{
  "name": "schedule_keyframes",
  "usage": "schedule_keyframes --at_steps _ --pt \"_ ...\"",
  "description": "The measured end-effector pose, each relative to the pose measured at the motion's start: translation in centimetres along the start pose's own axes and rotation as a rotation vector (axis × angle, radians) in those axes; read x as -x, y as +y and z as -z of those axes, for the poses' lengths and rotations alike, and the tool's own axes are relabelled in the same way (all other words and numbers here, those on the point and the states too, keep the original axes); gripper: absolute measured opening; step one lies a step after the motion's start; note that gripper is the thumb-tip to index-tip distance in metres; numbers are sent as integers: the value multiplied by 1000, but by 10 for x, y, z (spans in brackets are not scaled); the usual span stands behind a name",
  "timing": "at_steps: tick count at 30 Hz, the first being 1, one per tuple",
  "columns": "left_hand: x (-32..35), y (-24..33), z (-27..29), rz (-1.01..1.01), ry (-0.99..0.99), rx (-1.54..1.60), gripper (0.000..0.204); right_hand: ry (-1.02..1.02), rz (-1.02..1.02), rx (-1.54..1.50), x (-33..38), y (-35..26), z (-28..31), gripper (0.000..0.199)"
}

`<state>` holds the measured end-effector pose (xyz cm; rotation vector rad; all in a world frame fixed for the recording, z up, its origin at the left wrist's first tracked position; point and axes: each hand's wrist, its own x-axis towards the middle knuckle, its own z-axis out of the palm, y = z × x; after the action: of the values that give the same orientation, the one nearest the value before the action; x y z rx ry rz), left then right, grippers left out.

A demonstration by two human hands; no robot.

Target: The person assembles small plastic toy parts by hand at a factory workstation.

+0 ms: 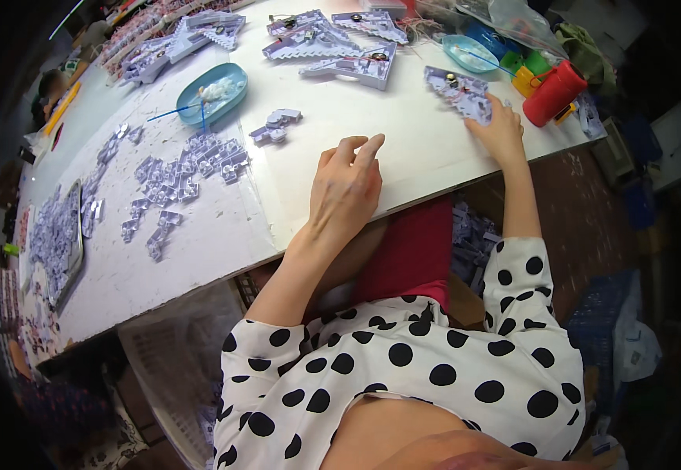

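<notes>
My right hand (502,135) grips the near end of a lavender plastic housing (454,88) at the right of the table. Small wires and a round dark part sit inside that piece. My left hand (346,188) rests over the table's front edge, fingers loosely bent and apart, with nothing visible in it. Some small lavender plastic parts (276,125) lie a little beyond it, to its left. The fingertips of my right hand are partly hidden by the housing.
More wired housings (356,63) lie along the back. Two blue dishes (231,82) (470,55) hold white material and thin blue sticks. Loose lavender parts (187,164) spread leftward to a full tray (66,243). A red cylinder (556,94) stands at the right corner.
</notes>
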<state>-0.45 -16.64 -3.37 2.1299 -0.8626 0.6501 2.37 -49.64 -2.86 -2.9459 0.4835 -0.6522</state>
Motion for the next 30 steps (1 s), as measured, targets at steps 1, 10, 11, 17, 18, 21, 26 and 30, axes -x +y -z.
schedule_keyframes --at_steps 1,10,11,17,18,21,26,30 --pt "0 1 2 0 1 -3 43 0 2 -3 12 -11 5 80" --pt "2 0 19 215 -25 123 35 9 176 -340 119 -97 43 73" --pt "2 -1 21 221 -41 105 35 -1 169 -361 127 -100 43 73" --pt "-18 -10 42 457 -222 219 31 74 250 -467 146 -114 44 69" --pt "-23 -9 44 489 -250 203 27 67 249 -484 147 -114 46 68" --pt "-32 -5 51 495 -435 67 25 40 250 -543 156 -121 47 68" --pt "-41 -16 40 484 -332 274 20 16 274 -561 156 -120 45 67" --pt "-59 -8 28 312 -248 360 13 82 279 -484 153 -118 48 65"
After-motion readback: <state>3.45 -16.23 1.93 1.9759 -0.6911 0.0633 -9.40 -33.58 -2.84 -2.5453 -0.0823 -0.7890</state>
